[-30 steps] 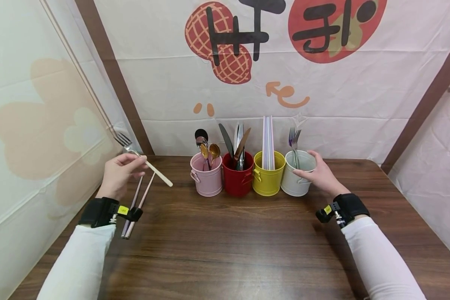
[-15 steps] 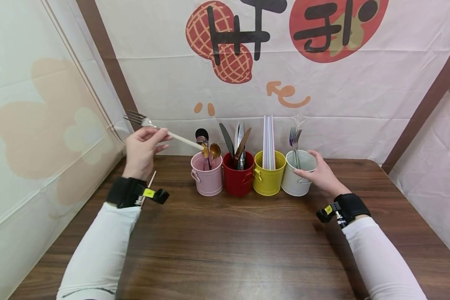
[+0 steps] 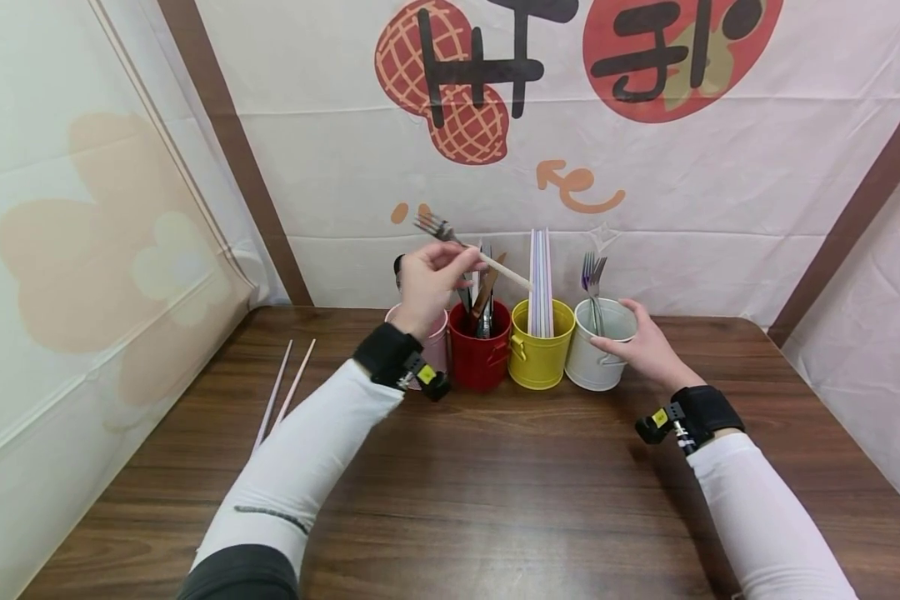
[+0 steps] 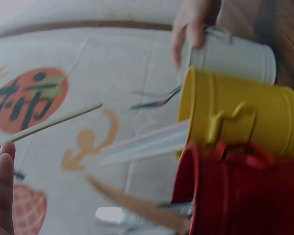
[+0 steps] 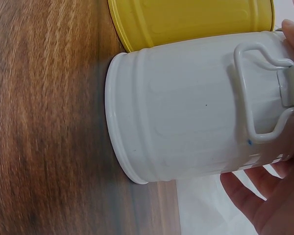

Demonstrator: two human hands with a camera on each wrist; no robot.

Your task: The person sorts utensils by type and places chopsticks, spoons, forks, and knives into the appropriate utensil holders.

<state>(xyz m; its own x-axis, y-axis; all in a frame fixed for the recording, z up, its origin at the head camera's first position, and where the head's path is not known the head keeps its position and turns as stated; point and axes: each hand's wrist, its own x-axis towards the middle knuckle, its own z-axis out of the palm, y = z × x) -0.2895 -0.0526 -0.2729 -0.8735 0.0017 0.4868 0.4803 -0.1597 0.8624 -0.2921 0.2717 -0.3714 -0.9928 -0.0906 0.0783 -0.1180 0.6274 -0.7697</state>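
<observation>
My left hand (image 3: 431,283) pinches a fork (image 3: 506,272) with a cream handle in the head view. It is up over the pink bucket (image 3: 437,348) and red bucket (image 3: 480,367), tines to the upper left, handle end overlapping the striped chopsticks (image 3: 542,283). In the left wrist view the pale handle (image 4: 63,119) crosses in front of the wall cloth. My right hand (image 3: 647,348) holds the white bucket (image 3: 594,367) by its sides near the rim, thumb in front and fingers behind. Several forks (image 3: 592,279) lean inside that bucket.
A yellow bucket (image 3: 537,362) with the striped chopsticks stands between the red and white ones. Knives (image 3: 486,304) stick out of the red bucket. Two loose chopsticks (image 3: 273,392) lie on the wooden table (image 3: 495,500) at left, partly behind my sleeve. A cloth wall (image 3: 330,183) rises behind.
My left hand has carried the fork rightward from the left side of the table to above the pink and red buckets. The right hand stays on the white bucket.
</observation>
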